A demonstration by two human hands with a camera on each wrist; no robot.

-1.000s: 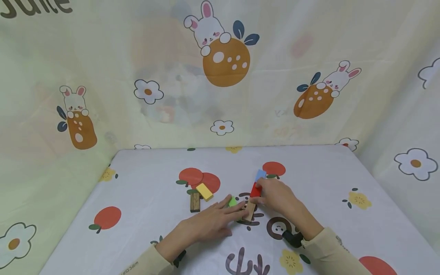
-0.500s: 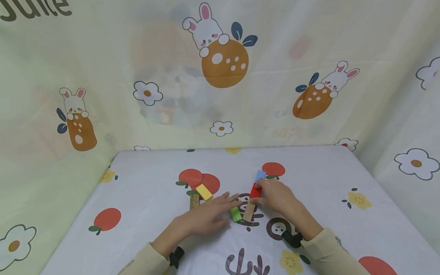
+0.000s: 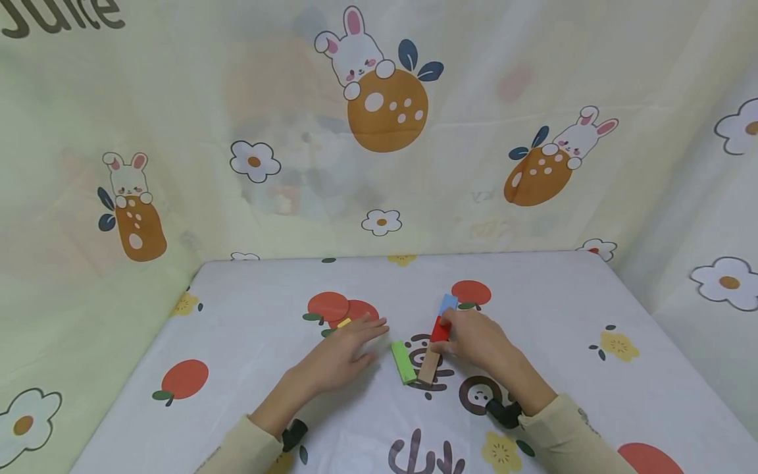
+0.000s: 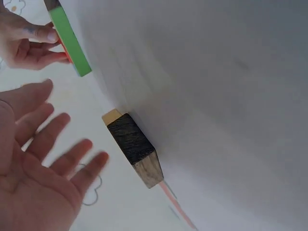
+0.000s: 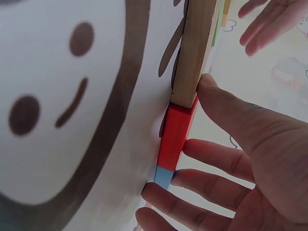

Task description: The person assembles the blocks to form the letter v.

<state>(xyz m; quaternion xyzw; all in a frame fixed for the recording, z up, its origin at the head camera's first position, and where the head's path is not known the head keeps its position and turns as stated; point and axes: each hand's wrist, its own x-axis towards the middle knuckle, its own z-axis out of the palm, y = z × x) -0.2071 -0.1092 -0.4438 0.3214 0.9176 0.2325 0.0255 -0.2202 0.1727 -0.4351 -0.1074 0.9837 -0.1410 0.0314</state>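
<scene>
My right hand (image 3: pixel 476 339) rests on a line of end-to-end blocks: blue (image 3: pixel 448 303), red (image 3: pixel 439 329) and plain wood (image 3: pixel 429 366). In the right wrist view its thumb touches near the joint of the wooden block (image 5: pixel 195 53) and the red block (image 5: pixel 175 137); the other fingers touch the red and blue sides. A green block (image 3: pixel 404 363) lies just left of the wooden one. My left hand (image 3: pixel 334 355), fingers spread and holding nothing, is over a yellow block (image 3: pixel 344 323), mostly covered. The dark wooden block (image 4: pixel 132 139), hidden in the head view, shows beside that hand's fingers.
A white tablecloth (image 3: pixel 260 316) printed with fruit, flowers and faces covers the table. Behind it hangs a patterned curtain (image 3: pixel 284 210), with more curtain along both sides. A black wrist device (image 3: pixel 294 435) sits at my left sleeve.
My left hand has let go of the green block and moved left, over the yellow and dark wooden blocks. The green block is uncovered. My right hand stays on the line of blocks.
</scene>
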